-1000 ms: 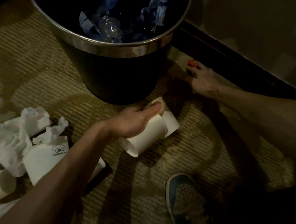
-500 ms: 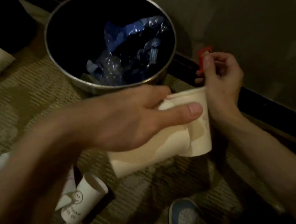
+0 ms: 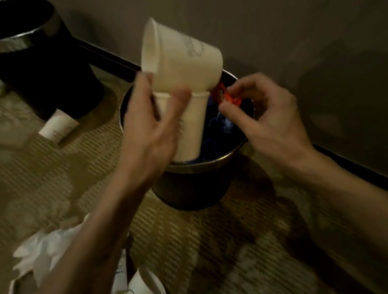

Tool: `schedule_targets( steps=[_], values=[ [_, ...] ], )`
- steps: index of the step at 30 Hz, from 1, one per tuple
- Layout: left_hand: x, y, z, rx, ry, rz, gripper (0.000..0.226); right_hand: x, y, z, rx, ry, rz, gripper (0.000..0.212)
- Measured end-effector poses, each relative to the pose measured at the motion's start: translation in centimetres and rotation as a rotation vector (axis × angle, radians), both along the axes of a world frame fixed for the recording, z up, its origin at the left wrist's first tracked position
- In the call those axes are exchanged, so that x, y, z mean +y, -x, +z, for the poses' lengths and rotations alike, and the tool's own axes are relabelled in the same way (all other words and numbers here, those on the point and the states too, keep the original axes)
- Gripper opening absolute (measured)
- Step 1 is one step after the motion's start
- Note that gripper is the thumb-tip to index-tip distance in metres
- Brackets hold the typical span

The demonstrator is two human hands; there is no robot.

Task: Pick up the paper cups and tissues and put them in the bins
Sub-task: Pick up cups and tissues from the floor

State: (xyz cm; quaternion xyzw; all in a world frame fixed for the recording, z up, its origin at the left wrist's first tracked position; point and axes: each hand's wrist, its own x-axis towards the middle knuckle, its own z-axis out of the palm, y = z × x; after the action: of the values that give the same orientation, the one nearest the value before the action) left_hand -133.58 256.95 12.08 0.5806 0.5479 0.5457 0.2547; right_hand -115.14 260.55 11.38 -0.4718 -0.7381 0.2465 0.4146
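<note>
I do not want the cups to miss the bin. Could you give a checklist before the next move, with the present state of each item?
1. The left hand grips the paper cups: ok.
2. Cups above the near bin: ok, the lower one points into it.
3. The right hand is clear of the drop: not ok, it pinches a red piece beside the cups.
4. Room in the bin: cannot tell; blue waste shows.
5. Floor done: not ok, a smiley cup and tissues lie there.

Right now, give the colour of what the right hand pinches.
The pinched item is red; head view shows it best.
</note>
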Motion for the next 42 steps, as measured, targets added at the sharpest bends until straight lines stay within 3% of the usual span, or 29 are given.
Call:
schedule_targets(
  steps=[4,7,11,13,19,23,30,35,38,42],
  values=[
    [0.2,0.1,-1.2,0.238,0.16,-0.064,0.056,0.0,-1.4,-1.3,-0.188,0.016,-0.009,0.015],
    [0.7,1.0,-1.4,0.393,0.249,-0.039,0.056,-0.3,-1.8,-1.5,-0.232,-0.025,0.026,0.028],
    [0.3,1.3,-1.4,0.846,0.397,-0.053,0.07,-0.7,-1.8,-1.6,-0.204,-0.071,-0.009,0.042],
    [-0.2,1.4,-1.0,0.982,0.445,-0.073,0.076,-1.1,-1.5,-1.6,-0.193,-0.103,-0.044,0.043],
    [-2.4,3.9,1.5,0.761,0.184,0.129,0.031,-3.9,2.4,-0.7,-0.119,-0.298,0.047,0.032],
    [-7.8,7.6,3.8,0.684,0.183,0.075,0.038,-7.9,6.2,-0.6,-0.014,-0.336,0.218,0.022],
    [-19.1,11.5,0.5,0.885,0.612,-0.057,0.036,-14.9,11.8,-4.9,-0.06,-0.038,0.572,0.019],
    [-25.9,13.0,-4.4,1.016,0.849,-0.185,0.022,-17.5,13.2,-9.6,-0.253,0.138,0.678,0.031],
    [-28.1,12.8,-8.5,0.958,1.022,-0.023,0.04,-17.9,13.6,-12.4,-0.375,0.241,0.686,0.043],
    [-29.1,11.7,-13.7,0.71,1.279,0.253,0.07,-17.1,15.1,-14.7,-0.463,0.418,0.558,0.06]
  ],
)
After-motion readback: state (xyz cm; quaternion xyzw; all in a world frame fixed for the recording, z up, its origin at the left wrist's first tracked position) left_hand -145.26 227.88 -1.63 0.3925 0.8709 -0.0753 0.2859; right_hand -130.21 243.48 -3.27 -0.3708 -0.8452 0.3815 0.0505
